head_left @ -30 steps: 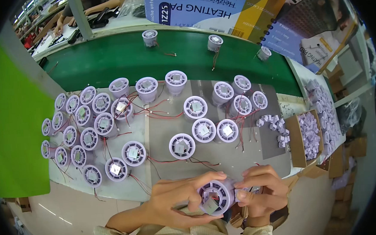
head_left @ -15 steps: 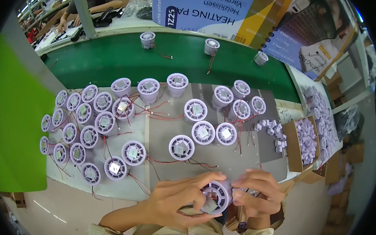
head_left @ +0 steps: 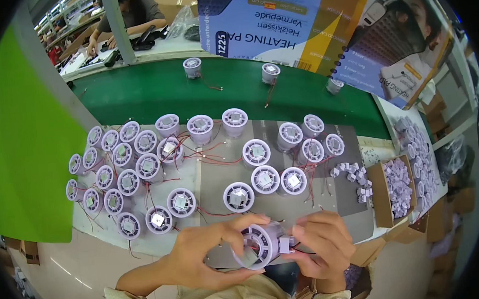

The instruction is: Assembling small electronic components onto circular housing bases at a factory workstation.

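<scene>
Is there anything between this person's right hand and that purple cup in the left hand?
Yes: a small light-purple block sits at the side of the purple cup, between it and the right hand. The left hand holds the cup from the other side.

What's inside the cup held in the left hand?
In the cup, a grey square and some red wire show; whatever lies beneath the square is covered.

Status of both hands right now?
Left hand: closed around a lilac cup-shaped housing.
Right hand: at the small lilac block on the housing's side; whether gripping, cannot tell.
</scene>
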